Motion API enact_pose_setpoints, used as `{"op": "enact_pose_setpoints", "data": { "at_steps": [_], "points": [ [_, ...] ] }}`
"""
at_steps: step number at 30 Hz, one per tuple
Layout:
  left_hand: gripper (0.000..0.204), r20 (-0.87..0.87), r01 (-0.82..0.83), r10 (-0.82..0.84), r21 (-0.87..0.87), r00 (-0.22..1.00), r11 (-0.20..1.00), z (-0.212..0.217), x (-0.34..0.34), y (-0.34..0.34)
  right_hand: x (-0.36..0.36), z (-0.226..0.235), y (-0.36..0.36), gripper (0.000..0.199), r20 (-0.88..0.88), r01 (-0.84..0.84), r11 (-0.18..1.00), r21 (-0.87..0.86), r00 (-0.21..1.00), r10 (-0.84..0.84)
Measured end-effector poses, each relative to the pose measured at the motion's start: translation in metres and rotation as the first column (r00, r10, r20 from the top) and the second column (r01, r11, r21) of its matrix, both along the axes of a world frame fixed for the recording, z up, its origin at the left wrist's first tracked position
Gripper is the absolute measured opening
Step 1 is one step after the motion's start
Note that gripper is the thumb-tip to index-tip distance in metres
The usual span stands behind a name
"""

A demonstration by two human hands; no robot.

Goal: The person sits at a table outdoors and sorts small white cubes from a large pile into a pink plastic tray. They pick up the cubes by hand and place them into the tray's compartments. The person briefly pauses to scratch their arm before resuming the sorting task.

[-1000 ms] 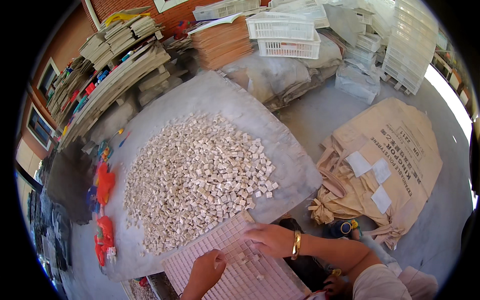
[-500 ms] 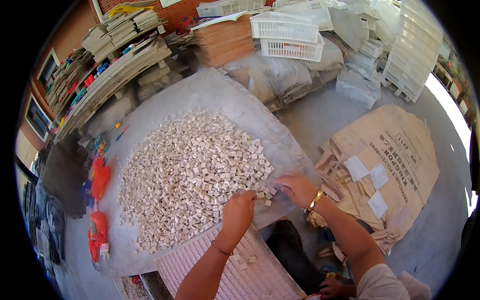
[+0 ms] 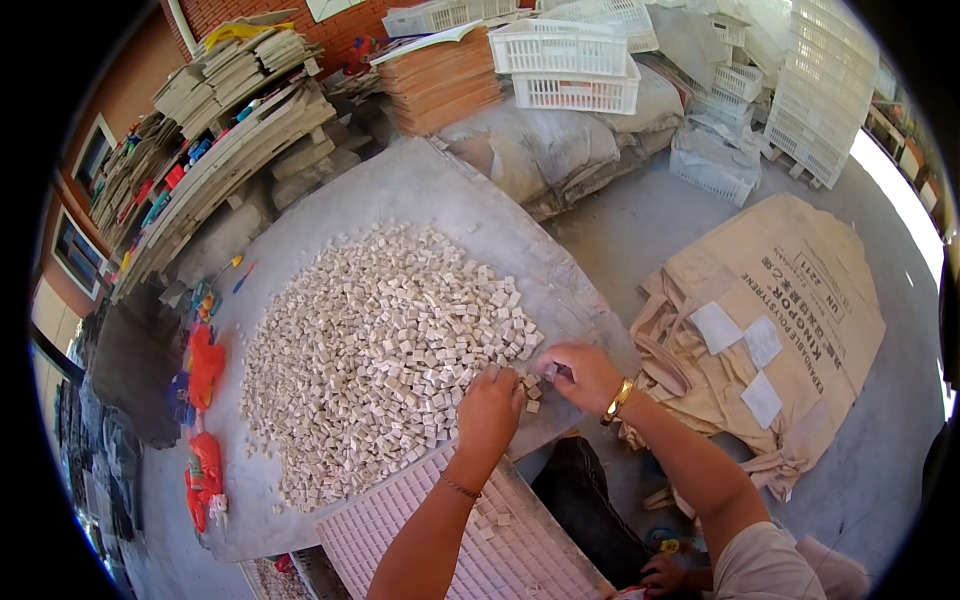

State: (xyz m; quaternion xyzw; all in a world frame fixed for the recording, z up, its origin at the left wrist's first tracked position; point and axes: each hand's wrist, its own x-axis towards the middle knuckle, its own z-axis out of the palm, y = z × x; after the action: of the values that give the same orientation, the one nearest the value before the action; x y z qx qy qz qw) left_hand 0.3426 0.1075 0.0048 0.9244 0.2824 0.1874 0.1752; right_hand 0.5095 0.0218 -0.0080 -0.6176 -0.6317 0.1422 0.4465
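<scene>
at the cubes (image 3: pixel 380 355) now, both hands (image 3: pixel 488 412) (image 3: pixel 588 378)

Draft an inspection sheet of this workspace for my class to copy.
Surface: flat grey table.
Work items: pale cubes, heaped; pink gridded tray by the near edge, a few cubes on it.
Clutter: red items along the table's left edge.
Hands: left hand and right hand by the heap's right side; grip unclear.
Cables: nothing seen.
Surroundings: tan sack on the floor; white crates beyond the table.
</scene>
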Motion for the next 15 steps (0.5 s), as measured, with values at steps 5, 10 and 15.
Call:
{"op": "enact_pose_setpoints", "data": {
  "at_steps": [5, 10, 15],
  "points": [
    [0.012, 0.169, -0.069, 0.211, -0.6, 0.963, 0.797, 0.024, -0.018, 0.002, -0.009, -0.007, 0.009, 0.011, 0.096, 0.058, 0.995, -0.079, 0.994, -0.051],
    [0.011, 0.326, 0.217, 0.538, -0.942, 0.777, 0.257, 0.032, -0.028, -0.001, -0.028, 0.0, 0.016, 0.013, 0.125, 0.197, 0.956, -0.219, 0.977, -0.173],
    [0.013, 0.136, -0.065, 0.25, -0.75, 0.959, 0.658, 0.015, -0.018, -0.006, -0.014, -0.01, 0.025, 0.011, 0.09, 0.18, 0.938, -0.297, 0.983, -0.16]
  ]
}}
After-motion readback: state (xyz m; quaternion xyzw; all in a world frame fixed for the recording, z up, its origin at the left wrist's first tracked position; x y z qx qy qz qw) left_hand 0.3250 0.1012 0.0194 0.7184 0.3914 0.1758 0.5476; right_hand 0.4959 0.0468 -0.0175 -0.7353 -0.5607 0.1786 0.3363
